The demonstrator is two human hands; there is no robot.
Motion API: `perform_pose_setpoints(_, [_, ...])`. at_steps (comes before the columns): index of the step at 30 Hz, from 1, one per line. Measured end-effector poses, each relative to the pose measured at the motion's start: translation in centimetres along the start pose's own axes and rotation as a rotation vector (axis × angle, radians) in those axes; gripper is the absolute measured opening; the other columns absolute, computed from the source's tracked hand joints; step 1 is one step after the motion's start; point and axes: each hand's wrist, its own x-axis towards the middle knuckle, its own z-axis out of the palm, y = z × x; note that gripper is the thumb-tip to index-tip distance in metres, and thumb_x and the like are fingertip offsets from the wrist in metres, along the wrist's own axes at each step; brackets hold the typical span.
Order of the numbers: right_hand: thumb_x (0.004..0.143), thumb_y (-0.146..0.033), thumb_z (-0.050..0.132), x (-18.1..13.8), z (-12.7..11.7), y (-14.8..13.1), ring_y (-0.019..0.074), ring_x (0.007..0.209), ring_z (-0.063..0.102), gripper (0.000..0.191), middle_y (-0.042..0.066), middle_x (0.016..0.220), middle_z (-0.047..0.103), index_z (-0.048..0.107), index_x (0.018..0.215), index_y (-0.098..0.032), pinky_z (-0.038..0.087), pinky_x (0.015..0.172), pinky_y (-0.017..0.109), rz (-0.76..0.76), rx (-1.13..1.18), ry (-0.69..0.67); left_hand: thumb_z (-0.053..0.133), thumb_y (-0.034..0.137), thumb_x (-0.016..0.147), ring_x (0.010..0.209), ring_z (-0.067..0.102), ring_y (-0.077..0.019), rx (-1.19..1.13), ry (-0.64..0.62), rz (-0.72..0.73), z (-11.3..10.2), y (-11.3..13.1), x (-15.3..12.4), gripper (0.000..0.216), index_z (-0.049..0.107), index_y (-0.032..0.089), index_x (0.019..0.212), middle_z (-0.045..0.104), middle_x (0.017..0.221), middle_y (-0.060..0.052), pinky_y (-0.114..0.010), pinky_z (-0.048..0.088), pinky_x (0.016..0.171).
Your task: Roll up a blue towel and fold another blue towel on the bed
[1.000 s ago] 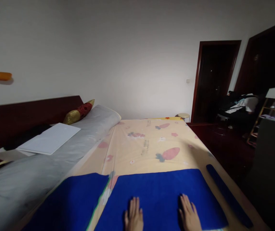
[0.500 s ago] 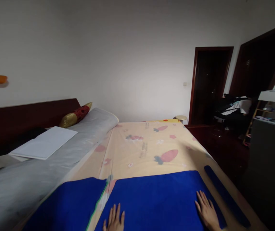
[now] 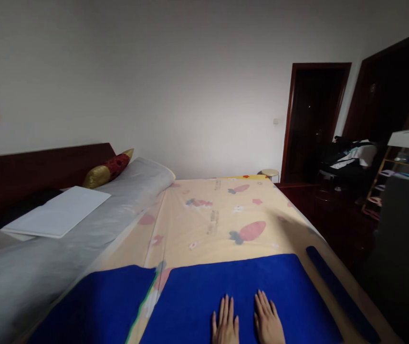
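Observation:
A blue cloth (image 3: pixel 193 291) lies spread flat over the near part of the bed. My left hand (image 3: pixel 225 324) rests palm down on it, fingers stretched out, right of its middle. Beside it, a short gap away, my right hand (image 3: pixel 268 319) also lies flat with its fingers extended. Neither hand holds anything. To the left is another blue cloth piece (image 3: pixel 100 298) with a green edge. A narrow blue strip (image 3: pixel 340 291) lies along the right side of the bed.
The bed has a cream sheet (image 3: pixel 204 229) with printed carrots. Along the headboard (image 3: pixel 39 165) are a grey bolster-like bundle (image 3: pixel 125 200), white flat sheets (image 3: pixel 59 210) and a red-gold pillow (image 3: pixel 109 169). A stool (image 3: pixel 269 172) stands beyond the bed; a dark cabinet (image 3: pixel 401 234) is at right.
Both hands have come closer together over the blue cloth. My left hand has moved right and my right hand has moved left. The view has shifted slightly.

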Motion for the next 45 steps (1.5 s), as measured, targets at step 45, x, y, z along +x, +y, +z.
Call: perform_pose_setpoints(45, [0.097, -0.043, 0.021, 12.7, -0.1, -3.4, 0.0187, 0.144, 0.016, 0.052, 0.000, 0.155, 0.019, 0.022, 0.147, -0.028, 0.019, 0.117, 0.046, -0.213, -0.048, -0.198, 0.025, 0.027, 0.093, 0.141, 0.030, -0.0178, 0.007, 0.031, 0.251, -1.1, -0.1, 12.0, 0.053, 0.016, 0.030, 0.145, 0.030, 0.154, 0.000, -0.047, 0.029, 0.115])
